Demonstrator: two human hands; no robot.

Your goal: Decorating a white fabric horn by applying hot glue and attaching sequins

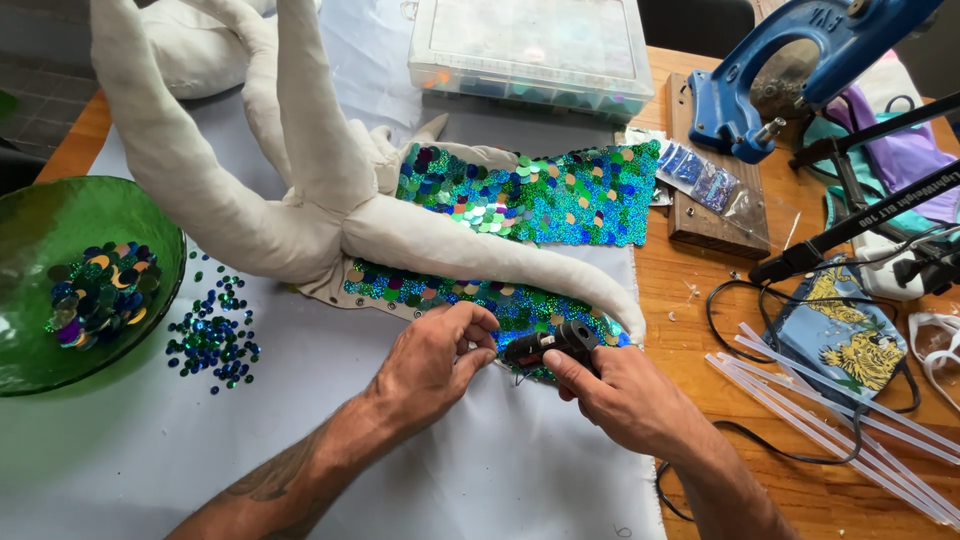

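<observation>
From the head camera, the right hand (625,395) is closed around a small black glue gun (553,345), whose nozzle points left toward the near edge of a fabric panel covered in green and blue sequins (530,195). The left hand (430,360) sits just beside the nozzle with its fingers curled and its fingertips (480,335) pressed down at that sequinned edge; whether they pinch a single sequin I cannot tell. The gun's black cord (740,430) runs off to the right across the table (690,300).

A stuffed cream cloth shape with long limbs (300,190) lies over the sequinned panel, one limb tapering to a point just above the glue gun. All of this rests on a pale cloth sheet (300,470) spread over the wooden table.

At the left stands a green glass bowl (60,215) holding mixed sequins, and just beside it a heap of loose sequins (212,335) lies on the sheet. At the far edge is a clear plastic box (525,45) of sorted pieces. To the right, a blue hand press (790,60) stands on a wooden block (715,225), with small bags of glitter (700,180) lying against it. Clear glue sticks (850,425) lie near the right corner, and just above them a blue cloth printed with a yellow tiger (850,335).
</observation>
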